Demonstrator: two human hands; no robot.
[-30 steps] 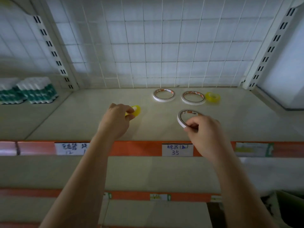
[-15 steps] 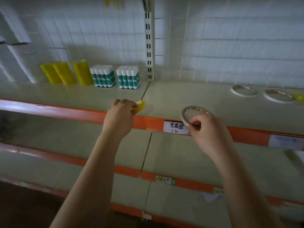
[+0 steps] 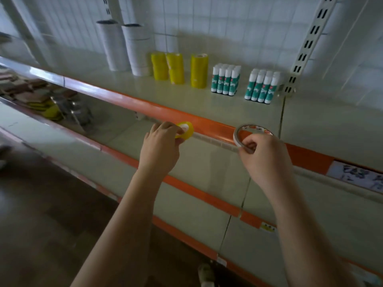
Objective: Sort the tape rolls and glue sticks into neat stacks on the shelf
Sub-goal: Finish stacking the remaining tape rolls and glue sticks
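My left hand (image 3: 160, 147) pinches a small yellow tape roll (image 3: 186, 129) in front of the shelf's orange edge. My right hand (image 3: 264, 157) grips a thin white tape ring (image 3: 246, 129) by its lower rim, held upright before the same edge. On the shelf (image 3: 207, 104) stand three stacks of yellow tape rolls (image 3: 178, 68), two tall stacks of white tape rolls (image 3: 124, 46) to their left, and two groups of upright glue sticks (image 3: 226, 81) (image 3: 262, 87) to their right.
An orange strip (image 3: 165, 112) runs along the shelf front, with a paper label (image 3: 356, 177) at the right. A slotted upright (image 3: 306, 44) rises behind the glue sticks. Sponges and small items (image 3: 41, 100) fill the lower shelf at the left.
The view has swung left along the shelf; both hands have carried their tape rolls that way. The yellow and white stacks now show, and the flat tape rings at the right have left view.
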